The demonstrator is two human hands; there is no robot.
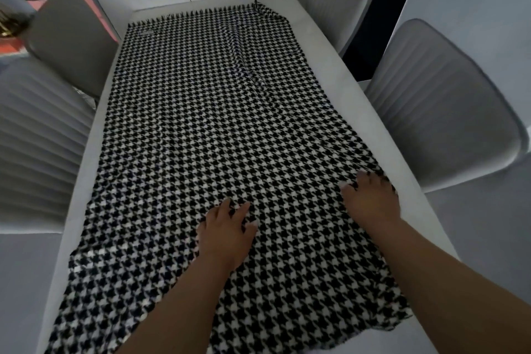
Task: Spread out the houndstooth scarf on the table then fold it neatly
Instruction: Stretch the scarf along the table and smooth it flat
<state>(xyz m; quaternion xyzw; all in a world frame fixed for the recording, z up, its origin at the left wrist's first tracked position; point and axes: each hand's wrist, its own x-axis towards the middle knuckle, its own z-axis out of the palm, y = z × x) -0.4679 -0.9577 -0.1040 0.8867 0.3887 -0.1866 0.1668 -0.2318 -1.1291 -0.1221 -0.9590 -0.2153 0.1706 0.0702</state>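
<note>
Scarf: we count one houndstooth scarf (201, 138) spread along the table (321, 46).
Hands: two; left hand (227, 234) flat, fingers spread; right hand (370, 200) at the right edge, possibly pinching.
Chairs: four chairs (439, 106) ring it.

one scarf (201, 129), one table (321, 46), four chairs (442, 112), two hands (225, 234)

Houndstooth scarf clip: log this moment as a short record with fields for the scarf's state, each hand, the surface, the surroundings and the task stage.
scarf: houndstooth scarf spread lengthwise on the table, fringed far end, one raised wrinkle right of centre toward the far end
left hand: left hand palm down on the scarf, fingers relaxed
right hand: right hand at the scarf's right edge, fingers on the fabric
surface: white table
surroundings: grey chairs on both sides
stage: spread, not yet folded
</note>
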